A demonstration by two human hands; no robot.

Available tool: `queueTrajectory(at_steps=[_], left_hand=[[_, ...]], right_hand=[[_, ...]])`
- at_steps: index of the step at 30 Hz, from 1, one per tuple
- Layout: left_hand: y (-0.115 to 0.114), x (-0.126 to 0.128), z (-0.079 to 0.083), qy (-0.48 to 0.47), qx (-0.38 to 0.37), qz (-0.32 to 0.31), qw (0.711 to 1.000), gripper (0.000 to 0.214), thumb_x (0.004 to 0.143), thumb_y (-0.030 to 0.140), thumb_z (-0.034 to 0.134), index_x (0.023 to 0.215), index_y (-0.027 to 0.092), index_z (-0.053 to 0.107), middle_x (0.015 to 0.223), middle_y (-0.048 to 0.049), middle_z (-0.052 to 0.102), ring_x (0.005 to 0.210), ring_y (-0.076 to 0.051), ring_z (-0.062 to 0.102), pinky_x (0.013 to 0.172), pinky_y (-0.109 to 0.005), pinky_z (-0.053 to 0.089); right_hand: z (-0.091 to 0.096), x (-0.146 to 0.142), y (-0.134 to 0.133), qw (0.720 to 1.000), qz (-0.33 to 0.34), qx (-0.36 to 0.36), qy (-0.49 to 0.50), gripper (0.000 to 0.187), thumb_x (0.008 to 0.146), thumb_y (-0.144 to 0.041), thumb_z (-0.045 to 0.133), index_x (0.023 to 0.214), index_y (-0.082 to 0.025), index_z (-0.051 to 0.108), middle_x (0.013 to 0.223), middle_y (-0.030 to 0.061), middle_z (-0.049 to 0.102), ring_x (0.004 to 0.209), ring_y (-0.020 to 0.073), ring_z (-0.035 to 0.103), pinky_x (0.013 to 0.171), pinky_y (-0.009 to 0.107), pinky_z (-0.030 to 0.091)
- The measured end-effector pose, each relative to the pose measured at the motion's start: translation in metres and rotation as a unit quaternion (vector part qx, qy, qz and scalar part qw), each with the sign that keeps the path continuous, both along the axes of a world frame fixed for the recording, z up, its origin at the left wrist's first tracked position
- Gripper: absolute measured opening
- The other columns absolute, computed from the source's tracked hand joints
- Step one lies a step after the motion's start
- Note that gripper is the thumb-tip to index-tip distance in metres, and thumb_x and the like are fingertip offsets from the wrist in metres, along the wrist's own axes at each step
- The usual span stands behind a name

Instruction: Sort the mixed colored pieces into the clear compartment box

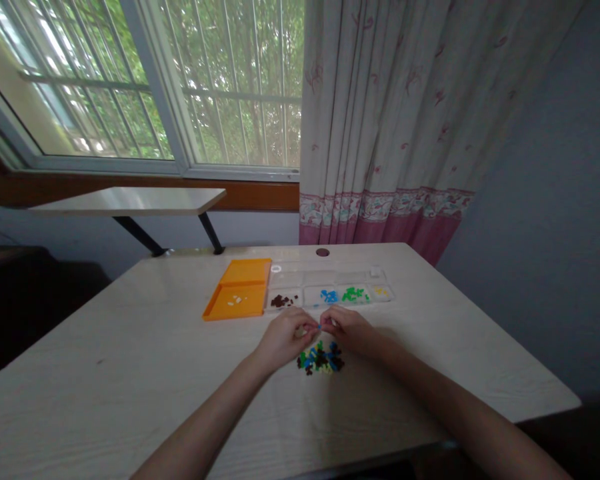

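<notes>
My left hand (286,337) and my right hand (351,329) meet just above a small heap of mixed beads (321,359) in black, blue, green and yellow on the table. Both hands are closed in a pinch, and a tiny blue piece (319,327) shows between their fingertips. Just beyond the hands lies a clear compartment box (330,279). Its near row holds brown beads (281,301), blue beads (329,295), green beads (354,293) and yellow beads (381,291), each colour in its own compartment.
An orange tray lid (240,289) with a few white bits lies left of the clear box. The pale wooden table (105,373) has a cable hole (323,252) at its far edge. Behind it are a window shelf (130,200), a window and a curtain (395,120).
</notes>
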State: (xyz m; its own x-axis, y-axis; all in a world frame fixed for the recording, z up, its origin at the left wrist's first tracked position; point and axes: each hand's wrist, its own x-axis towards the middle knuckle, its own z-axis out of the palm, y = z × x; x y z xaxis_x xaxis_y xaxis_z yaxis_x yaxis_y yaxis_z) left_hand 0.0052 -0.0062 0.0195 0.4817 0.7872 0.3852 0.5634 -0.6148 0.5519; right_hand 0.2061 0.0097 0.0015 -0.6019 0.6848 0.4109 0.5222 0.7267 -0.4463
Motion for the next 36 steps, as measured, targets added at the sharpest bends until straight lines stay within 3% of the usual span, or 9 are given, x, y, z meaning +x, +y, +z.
queueTrajectory(at_steps=[5,21,26,31,36], left_hand=[[0.000,0.003,-0.004,0.001,0.002,0.021,1.000,0.011,0.077,0.022,0.055,0.076,0.018,0.065,0.074,-0.0033,0.063,0.074,-0.016,0.055,0.069,-0.026,0.041],[0.002,-0.001,0.001,-0.028,0.011,-0.013,0.999,0.010,0.077,0.019,0.054,0.075,0.017,0.063,0.074,-0.0035,0.061,0.075,-0.015,0.054,0.071,-0.026,0.041],[0.005,-0.013,0.008,0.013,-0.049,-0.034,0.998,0.013,0.077,0.021,0.052,0.078,0.017,0.065,0.072,-0.0029,0.061,0.069,-0.013,0.053,0.063,-0.022,0.040],[0.011,-0.030,0.004,0.081,-0.156,-0.096,0.980,0.012,0.071,0.017,0.052,0.069,0.014,0.063,0.058,0.0012,0.055,0.053,-0.009,0.046,0.050,-0.017,0.034],[0.010,-0.031,0.001,0.085,-0.183,-0.145,0.969,0.010,0.068,0.017,0.054,0.069,0.014,0.064,0.065,0.0009,0.056,0.055,-0.008,0.045,0.052,-0.016,0.035]], right_hand=[[0.001,-0.003,-0.003,1.000,-0.007,0.002,-0.002,0.011,0.086,-0.025,0.049,0.087,-0.018,0.057,0.083,0.0037,0.060,0.074,0.0128,0.055,0.069,0.022,0.043],[0.004,-0.008,-0.008,0.997,-0.020,0.049,0.049,0.009,0.081,-0.025,0.053,0.083,-0.019,0.061,0.075,0.0025,0.063,0.068,0.0125,0.056,0.063,0.021,0.043],[0.008,-0.003,-0.004,0.991,-0.040,0.094,0.086,0.011,0.083,-0.023,0.050,0.081,-0.019,0.060,0.076,0.0038,0.064,0.073,0.0134,0.058,0.067,0.023,0.044],[0.012,0.006,0.002,0.976,-0.084,0.152,0.132,0.011,0.082,-0.023,0.050,0.082,-0.020,0.061,0.074,0.0041,0.064,0.071,0.0134,0.059,0.066,0.024,0.047],[0.015,0.011,0.004,0.968,-0.118,0.164,0.150,0.013,0.083,-0.025,0.050,0.082,-0.021,0.062,0.074,0.0045,0.065,0.071,0.0145,0.060,0.068,0.026,0.048]])
